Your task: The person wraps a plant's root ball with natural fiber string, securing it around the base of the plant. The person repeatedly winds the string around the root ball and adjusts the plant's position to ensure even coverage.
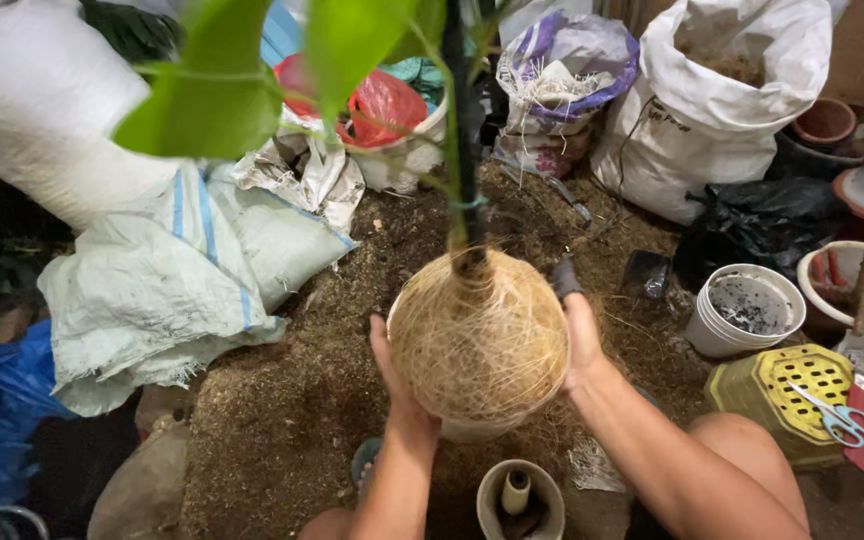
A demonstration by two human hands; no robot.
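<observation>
Root ball (pixel 479 335) clasped by fingers of both hands, left hand (pixel 398 385) and right hand (pixel 582 340), above soil-strewn floor (pixel 282 420) among sacks (pixel 697 110)

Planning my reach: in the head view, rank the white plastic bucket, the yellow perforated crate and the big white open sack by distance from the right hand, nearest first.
1. White plastic bucket, just right of the right hand.
2. Yellow perforated crate, farther right and lower, with scissors lying on top.
3. Big white open sack, up at the back right.
</observation>
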